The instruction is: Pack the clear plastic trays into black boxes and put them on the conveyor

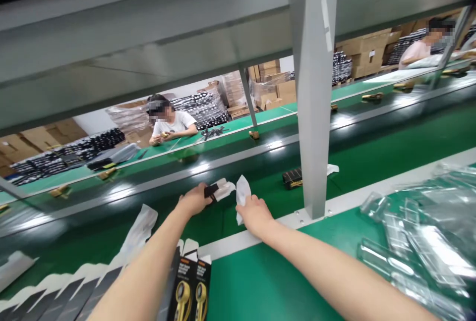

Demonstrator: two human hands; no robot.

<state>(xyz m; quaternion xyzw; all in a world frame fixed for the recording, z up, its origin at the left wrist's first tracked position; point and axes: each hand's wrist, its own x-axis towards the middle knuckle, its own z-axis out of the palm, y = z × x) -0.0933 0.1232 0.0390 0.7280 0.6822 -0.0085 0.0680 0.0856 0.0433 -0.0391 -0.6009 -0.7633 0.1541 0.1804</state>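
While the left hand (195, 201) grasps a black-and-white item (211, 191) near the middle of the frame, the right hand (256, 213), just beside it, pinches a white wrapper (243, 192) that stands up from its fingers. Both things are over the dark green conveyor belt (372, 162), with the wrapper close to the item's pale end; whether the two touch is hard to tell. Below the left forearm, at the lower left, runs a row of black boxes (184, 274) with white flaps raised, the two nearest the center printed with a gold round-headed device. Another white wrapping (139, 227) slants up behind that row. At the lower right, clear plastic trays (435, 246) lie heaped on the green table (253, 281). A dark carton (291, 179) rests on the belt right of center, partly behind a gray metal post (312, 113), which joins a wide beam (148, 48) crossing the upper frame. Farther off, gold-colored devices (372, 96) lie spaced along a second strip. One co-worker (173, 123) in a white top leans at the far side, left of center, and another person (414, 53) sits at the upper right, near stacked cardboard boxes (368, 58).
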